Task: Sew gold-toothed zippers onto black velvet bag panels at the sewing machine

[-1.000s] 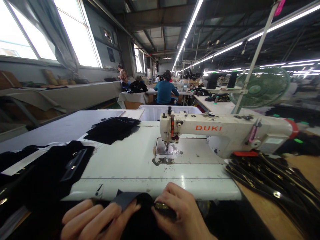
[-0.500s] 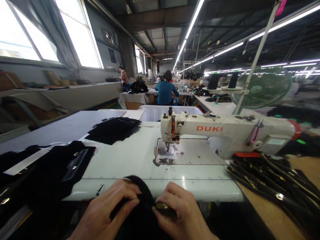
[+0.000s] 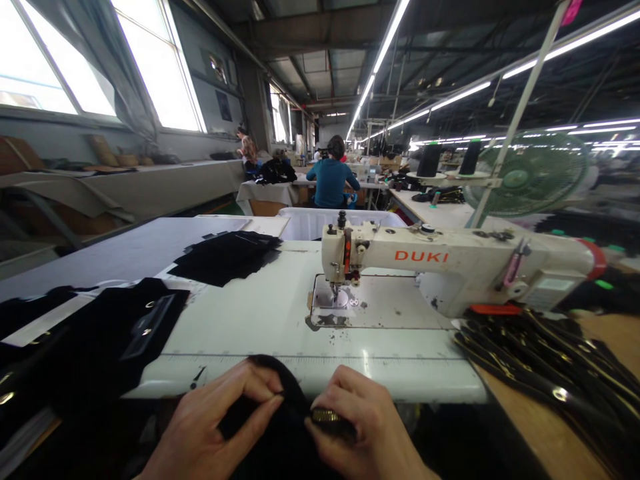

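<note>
At the front edge of the sewing table, my left hand [image 3: 213, 417] pinches a piece of black fabric [image 3: 289, 383] between thumb and fingers. The fabric arches up between my hands, and its lower part is lost in the dark. My right hand [image 3: 367, 417] grips a black zipper [image 3: 325, 416] whose gold teeth show between thumb and forefinger, close beside the fabric. Whether zipper and fabric are joined I cannot tell. Beyond my hands stands a white sewing machine [image 3: 385, 257], its needle over the bare plate.
Black fabric pieces with metal rings [image 3: 145, 320] lie at left, and a stack of black pieces [image 3: 230, 257] lies behind them. Black strips with gold zippers [image 3: 545, 367] are piled at right. A white bin [image 3: 300, 223] stands behind the table. A person [image 3: 333, 177] sits farther off.
My left fingers have shifted slightly along the fabric's edge. The right hand keeps its grip on the zipper, almost still. The view has moved a little.
</note>
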A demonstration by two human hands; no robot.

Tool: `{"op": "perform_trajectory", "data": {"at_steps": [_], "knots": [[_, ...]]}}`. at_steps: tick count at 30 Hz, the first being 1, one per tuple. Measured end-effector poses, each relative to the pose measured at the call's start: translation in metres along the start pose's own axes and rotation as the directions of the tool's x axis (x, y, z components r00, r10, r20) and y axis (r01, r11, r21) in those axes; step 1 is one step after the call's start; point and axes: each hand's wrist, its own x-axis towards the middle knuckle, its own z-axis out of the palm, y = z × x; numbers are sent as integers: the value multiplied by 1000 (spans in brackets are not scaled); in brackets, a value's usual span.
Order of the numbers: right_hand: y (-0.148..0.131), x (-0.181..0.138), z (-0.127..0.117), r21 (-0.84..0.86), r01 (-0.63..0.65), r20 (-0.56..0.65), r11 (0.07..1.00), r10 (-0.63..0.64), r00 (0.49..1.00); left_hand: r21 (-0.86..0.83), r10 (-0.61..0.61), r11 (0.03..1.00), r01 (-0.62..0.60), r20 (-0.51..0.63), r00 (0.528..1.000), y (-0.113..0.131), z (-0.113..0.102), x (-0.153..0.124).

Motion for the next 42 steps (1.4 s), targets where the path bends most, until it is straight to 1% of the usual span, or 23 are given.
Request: {"op": "perform_trajectory", "data": {"at_steps": [2, 4, 6, 8, 10, 12, 15, 17, 20, 23, 26, 28, 31, 35, 38, 42], "knots": [[-1, 0, -2, 25, -22, 14, 999, 22, 1000, -31, -54, 998, 53, -15, 998, 0, 0, -1], [-2, -1, -3, 42, -59, 24, 997, 58, 998, -63, -108, 992, 109, 6, 994, 1, 0, -2], [-3, -3, -3, 43, -88, 28, 995, 87, 996, -113, -167, 978, 174, 72, 983, 3, 1, -1], [-3, -4, -4, 41, -85, 43, 996, 83, 996, -150, -219, 958, 243, 160, 963, 6, 3, 1], [-3, -4, -5, 47, -51, 69, 998, 48, 996, -161, -221, 951, 263, 239, 946, 7, 7, 2], [-2, -3, -7, 60, -3, 93, 998, -3, 996, -194, -142, 961, 195, 259, 955, 7, 12, 1], [2, -3, -8, 79, 75, 87, 994, -82, 993, -242, 12, 969, 38, 202, 979, 6, 17, -2], [6, -4, -6, 94, 107, 69, 990, -114, 991, -222, 56, 975, -10, 202, 978, 6, 19, -5], [14, -7, -1, 141, 94, 38, 985, -100, 994, -192, 51, 981, -6, 233, 971, 5, 22, -9], [20, -9, 2, 192, 39, 17, 981, -43, 999, -201, 33, 980, 12, 219, 975, 2, 27, -13], [21, -8, 1, 239, 22, 11, 971, -26, 1000, -185, 30, 983, 6, 191, 981, 5, 27, -12], [19, -7, -1, 262, 8, 24, 965, -15, 1000, -164, 56, 986, -24, 188, 981, 9, 24, -10], [16, -6, -3, 281, -52, 61, 958, 36, 997, -133, 93, 989, -65, 222, 971, 15, 18, -6], [17, -9, 0, 364, -122, 50, 923, 111, 993, -114, 113, 989, -90, 215, 970, 18, 17, -8], [19, -11, 2, 423, -156, 50, 893, 149, 988, -105, 116, 990, -92, 246, 962, 19, 18, -11], [18, -10, 1, 429, -166, 65, 888, 153, 986, -106, 95, 992, -67, 283, 954, 22, 17, -13]]}}
